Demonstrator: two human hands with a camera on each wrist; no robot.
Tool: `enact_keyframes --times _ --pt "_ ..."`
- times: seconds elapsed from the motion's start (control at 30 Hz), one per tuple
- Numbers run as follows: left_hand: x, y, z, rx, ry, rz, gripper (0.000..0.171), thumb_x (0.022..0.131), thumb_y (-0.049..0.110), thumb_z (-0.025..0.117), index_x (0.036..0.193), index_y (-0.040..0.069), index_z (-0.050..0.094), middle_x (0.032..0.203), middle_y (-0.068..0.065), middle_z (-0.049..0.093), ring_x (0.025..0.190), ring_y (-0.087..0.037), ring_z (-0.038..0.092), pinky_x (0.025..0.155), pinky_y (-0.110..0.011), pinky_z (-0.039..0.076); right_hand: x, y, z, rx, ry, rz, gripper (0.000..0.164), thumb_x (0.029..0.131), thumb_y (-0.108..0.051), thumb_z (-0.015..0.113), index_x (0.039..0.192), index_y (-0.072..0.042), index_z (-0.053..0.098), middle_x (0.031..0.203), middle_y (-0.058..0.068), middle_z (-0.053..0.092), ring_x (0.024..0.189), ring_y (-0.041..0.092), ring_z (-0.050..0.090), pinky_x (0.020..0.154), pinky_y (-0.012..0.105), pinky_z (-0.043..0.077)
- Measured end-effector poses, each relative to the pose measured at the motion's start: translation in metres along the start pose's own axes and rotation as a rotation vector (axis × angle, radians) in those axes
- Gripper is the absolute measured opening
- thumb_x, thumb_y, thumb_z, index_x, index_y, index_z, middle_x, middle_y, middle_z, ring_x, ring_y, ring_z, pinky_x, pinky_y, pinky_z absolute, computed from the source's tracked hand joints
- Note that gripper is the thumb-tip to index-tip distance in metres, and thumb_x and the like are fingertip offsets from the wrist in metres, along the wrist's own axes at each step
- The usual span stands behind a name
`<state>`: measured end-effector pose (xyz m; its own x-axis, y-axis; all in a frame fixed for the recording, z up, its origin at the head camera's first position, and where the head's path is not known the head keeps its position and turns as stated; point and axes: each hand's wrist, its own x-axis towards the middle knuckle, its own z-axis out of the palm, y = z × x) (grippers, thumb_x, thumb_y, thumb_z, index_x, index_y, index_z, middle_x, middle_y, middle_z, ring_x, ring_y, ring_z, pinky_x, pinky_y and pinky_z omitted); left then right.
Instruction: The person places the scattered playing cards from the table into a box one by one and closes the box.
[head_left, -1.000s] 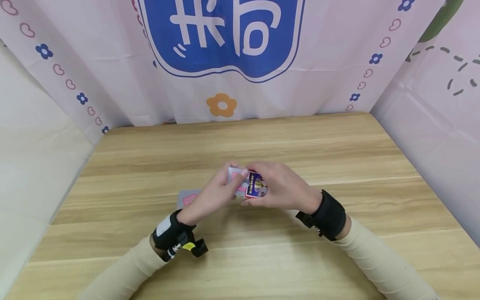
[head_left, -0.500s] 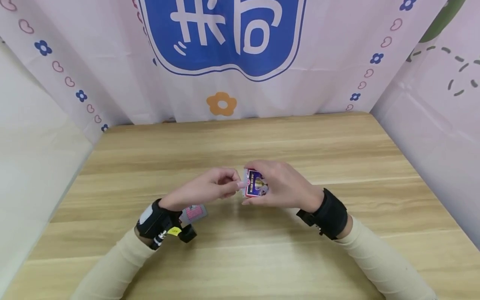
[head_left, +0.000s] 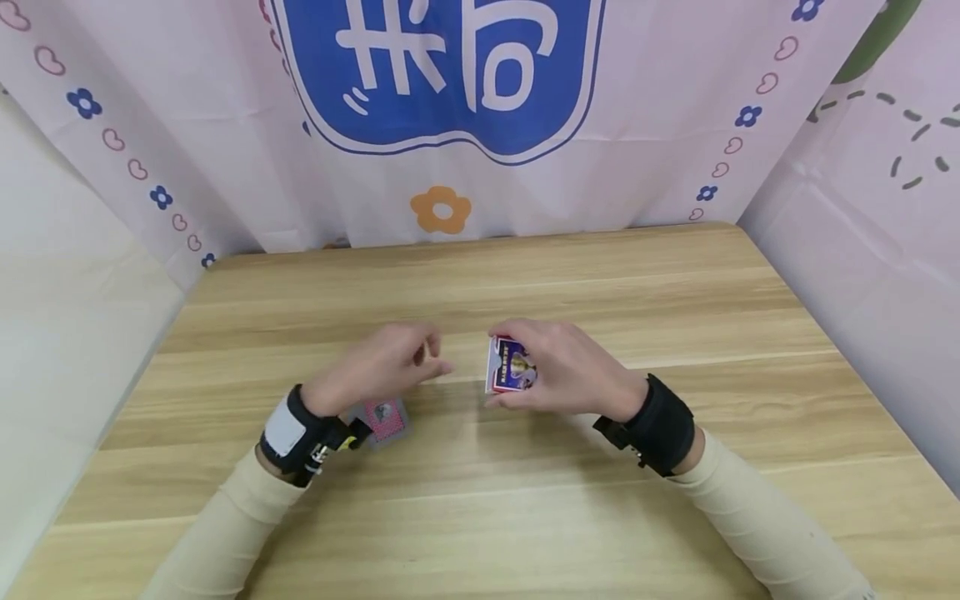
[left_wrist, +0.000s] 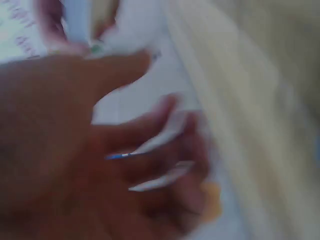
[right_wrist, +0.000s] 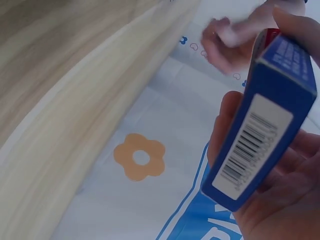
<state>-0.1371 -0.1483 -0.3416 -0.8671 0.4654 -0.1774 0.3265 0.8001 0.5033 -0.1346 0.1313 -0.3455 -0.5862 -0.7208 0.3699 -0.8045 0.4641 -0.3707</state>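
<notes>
My right hand (head_left: 566, 371) grips a playing card box (head_left: 512, 367) between thumb and fingers, holding it above the table. A gold cup is printed on the box's dark blue face, and its white-edged end points left. In the right wrist view, a barcode label shows on the blue end of the box. My left hand (head_left: 382, 367) hovers to the left of the box, apart from it, its fingers loosely bent with nothing between them. Below the left wrist, a red-patterned playing card (head_left: 386, 419) lies on the table, partly hidden by the wrist strap. Motion blurs the left wrist view.
The wooden table (head_left: 637, 308) runs back to a white printed curtain (head_left: 247, 167) with a blue emblem. Cloth walls stand at both sides. Each wrist wears a black strap with a small camera.
My left hand has let go of the cards and moved left, away from the box. Cards that stuck out of the box's left end are now inside. The right hand has stayed nearly still.
</notes>
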Motion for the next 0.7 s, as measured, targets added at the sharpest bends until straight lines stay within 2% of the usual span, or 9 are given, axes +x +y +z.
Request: enact_keyframes --times 0.07,0.17,0.27,0.37,0.5,0.57,0.7 --pt "-0.005 -0.007 -0.006 0.090 -0.075 -0.109 0.036 0.096 0.037 0.078 0.108 0.007 0.063 0.087 -0.003 0.064 0.071 -0.014 0.057 0.061 -0.029 0.047 0.000 0.001 0.000 -0.002 0.000 0.008 0.077 0.078 -0.047 0.092 0.134 -0.004 0.061 0.111 0.006 0.075 0.081 0.008 0.066 0.072 0.026 0.057" --pt "-0.011 -0.015 -0.011 0.166 -0.201 -0.249 0.051 0.084 0.039 0.089 0.110 0.006 0.062 0.093 -0.004 0.066 0.078 -0.016 0.061 0.064 -0.028 0.049 0.000 0.003 0.001 -0.003 0.000 0.012 0.076 0.078 -0.047 0.092 0.134 -0.004 0.062 0.111 0.006 0.075 0.082 0.008 0.066 0.073 0.026 0.057" --pt "-0.012 -0.020 -0.011 0.205 -0.258 -0.294 0.051 0.077 0.035 0.094 0.105 0.007 0.063 0.094 -0.003 0.066 0.081 -0.017 0.062 0.064 -0.028 0.049 0.001 0.004 0.002 -0.005 -0.006 0.010 0.075 0.078 -0.046 0.092 0.133 -0.004 0.061 0.111 0.006 0.075 0.083 0.008 0.067 0.073 0.026 0.057" --pt "-0.010 -0.023 -0.008 0.199 -0.265 -0.293 0.044 0.074 0.027 0.095 0.099 0.007 0.064 0.093 -0.003 0.065 0.079 -0.017 0.060 0.062 -0.028 0.048 0.001 0.003 0.002 -0.006 -0.011 0.011 0.075 0.079 -0.046 0.092 0.133 -0.005 0.061 0.112 0.006 0.075 0.083 0.008 0.067 0.074 0.026 0.058" --pt "-0.005 -0.023 -0.005 0.184 -0.274 -0.265 0.038 0.078 0.024 0.093 0.095 0.009 0.063 0.091 -0.002 0.063 0.077 -0.017 0.058 0.061 -0.028 0.047 0.001 0.003 0.001 -0.002 -0.013 0.013 0.075 0.079 -0.046 0.092 0.133 -0.005 0.061 0.111 0.006 0.075 0.083 0.008 0.067 0.073 0.026 0.057" --pt "-0.003 -0.022 -0.004 0.174 -0.301 -0.216 0.030 0.084 0.024 0.087 0.094 0.011 0.062 0.088 0.000 0.061 0.075 -0.015 0.057 0.062 -0.027 0.046 0.001 0.003 0.001 0.000 -0.017 0.012 0.074 0.079 -0.046 0.091 0.133 -0.005 0.061 0.111 0.006 0.075 0.083 0.008 0.066 0.073 0.025 0.057" --pt "0.000 -0.017 -0.003 0.111 -0.358 -0.033 0.020 0.098 0.028 0.073 0.093 0.013 0.061 0.081 0.004 0.054 0.070 -0.010 0.052 0.062 -0.025 0.043 0.001 0.003 0.003 0.000 -0.026 0.015 0.075 0.078 -0.047 0.092 0.133 -0.006 0.061 0.111 0.004 0.074 0.083 0.008 0.065 0.073 0.024 0.056"
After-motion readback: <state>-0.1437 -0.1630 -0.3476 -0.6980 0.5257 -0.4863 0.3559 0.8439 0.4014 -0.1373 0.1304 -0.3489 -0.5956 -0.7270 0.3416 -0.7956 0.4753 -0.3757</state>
